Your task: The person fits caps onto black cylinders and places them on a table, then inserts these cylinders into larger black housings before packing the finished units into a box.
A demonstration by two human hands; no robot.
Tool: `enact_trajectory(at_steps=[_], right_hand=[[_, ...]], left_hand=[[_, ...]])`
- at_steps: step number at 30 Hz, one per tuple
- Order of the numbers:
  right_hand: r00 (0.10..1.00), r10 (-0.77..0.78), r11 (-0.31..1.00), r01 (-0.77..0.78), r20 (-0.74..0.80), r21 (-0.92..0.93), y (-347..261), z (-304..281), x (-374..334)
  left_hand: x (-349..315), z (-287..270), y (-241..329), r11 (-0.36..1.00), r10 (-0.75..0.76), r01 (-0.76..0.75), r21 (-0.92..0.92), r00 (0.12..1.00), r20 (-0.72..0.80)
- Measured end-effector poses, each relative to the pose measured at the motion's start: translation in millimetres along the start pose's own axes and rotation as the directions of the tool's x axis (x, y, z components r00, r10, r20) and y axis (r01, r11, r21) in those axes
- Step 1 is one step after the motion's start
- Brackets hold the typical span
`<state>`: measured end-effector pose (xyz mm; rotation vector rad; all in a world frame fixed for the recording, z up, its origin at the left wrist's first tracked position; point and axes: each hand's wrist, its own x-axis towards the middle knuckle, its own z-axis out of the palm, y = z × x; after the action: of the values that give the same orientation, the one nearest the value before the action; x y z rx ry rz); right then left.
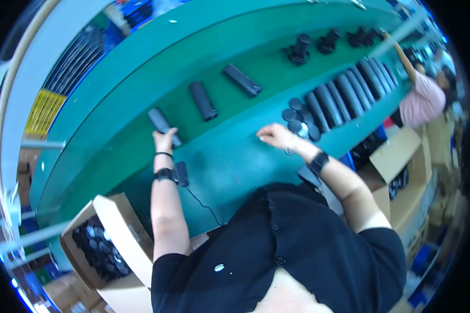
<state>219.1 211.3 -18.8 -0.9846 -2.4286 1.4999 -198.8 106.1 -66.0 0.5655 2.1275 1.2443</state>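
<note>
My left hand [165, 139] is closed round the near end of a dark cylinder [159, 119] that lies on the green belt. Over the near worktop, my right hand [278, 136] has its fingers curled and pressed together. Anything between those fingertips is too small to make out. Just right of this hand lies a cluster of round black caps [295, 127]. Two more dark cylinders, one in the middle [202, 100] and one farther right [242, 80], rest on the belt apart from my hands.
Black cylinders [344, 94] stand in a row at right. Several black fittings [298, 49] sit on the far belt. A corded black device [181, 173] lies beside my left wrist. Open cartons flank me, left [121, 224] and right [394, 156]. A person in pink [424, 100] reaches in at far right.
</note>
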Motion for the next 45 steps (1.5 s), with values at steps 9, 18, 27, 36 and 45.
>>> enact_trajectory(at_steps=[9,18,27,36,45], right_hand=[[0.967,0.248,0.587,-0.098,0.063,-0.804,-38.8,-44.7,53.8],[0.888,0.412,0.611,-0.104,0.203,-0.784,-86.6,7.8,103.6],[0.851,0.409,0.590,0.027,0.328,-0.807,-110.9,32.5,78.9],[0.841,0.438,0.617,-0.025,0.317,-0.786,-99.5,30.4,69.5],[0.995,-0.094,0.927,0.104,-0.044,0.361,-119.0,-21.0,73.5]], left_hand=[[19.7,20.6,6.2,0.680,0.299,0.064,0.731,0.885,-0.355],[-250.0,93.6,168.3,0.562,0.702,-0.816,0.134,0.556,0.444],[-272.1,95.9,139.3,0.671,0.585,-0.718,0.184,0.665,0.463],[-301.2,101.3,161.1,0.572,0.657,-0.790,0.221,0.603,0.452],[-267.8,83.9,144.4,0.813,0.567,-0.523,-0.256,0.811,0.144]])
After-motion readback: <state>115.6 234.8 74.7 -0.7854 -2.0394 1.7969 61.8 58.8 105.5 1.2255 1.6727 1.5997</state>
